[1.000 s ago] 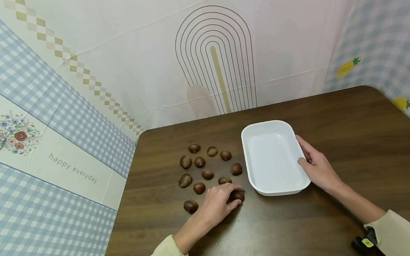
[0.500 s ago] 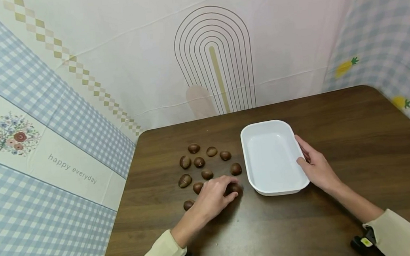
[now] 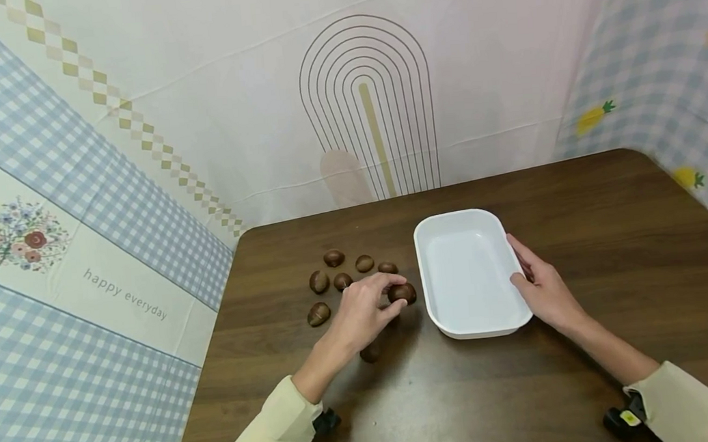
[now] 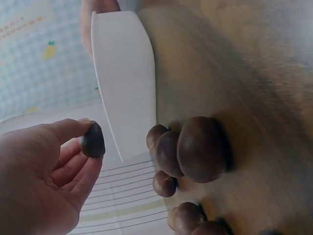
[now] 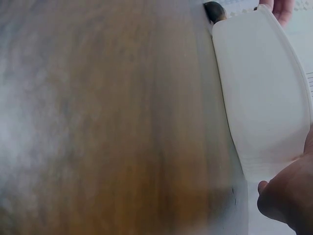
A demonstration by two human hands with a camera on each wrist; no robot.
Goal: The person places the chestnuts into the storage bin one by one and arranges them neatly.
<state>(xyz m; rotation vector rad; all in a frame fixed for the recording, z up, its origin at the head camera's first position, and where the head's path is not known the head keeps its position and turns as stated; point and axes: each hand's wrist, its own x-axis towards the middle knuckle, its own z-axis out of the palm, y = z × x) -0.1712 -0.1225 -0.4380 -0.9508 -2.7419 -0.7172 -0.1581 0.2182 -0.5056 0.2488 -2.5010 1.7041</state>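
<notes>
My left hand (image 3: 363,307) pinches a brown chestnut (image 3: 402,293) between thumb and fingertips, just left of the white rectangular dish (image 3: 471,274). In the left wrist view that chestnut (image 4: 93,141) is held up off the table. My right hand (image 3: 546,290) grips the dish's right side, thumb at the rim and fingers along the outer wall. Other chestnuts (image 3: 319,313) lie loosely spread on the table left of the dish, and my left hand hides part of the group. One chestnut (image 3: 370,352) shows below the left wrist.
The dark wooden table (image 3: 613,230) reaches back to a patterned cloth (image 3: 246,85) that hangs along the far side and the left. Cream sleeves cover both forearms, and a black wrist device (image 3: 623,421) shows at the right cuff.
My left hand has lifted a chestnut from the near part of the group and carried it up and away from me, beside the dish. The right hand and dish stay in place.
</notes>
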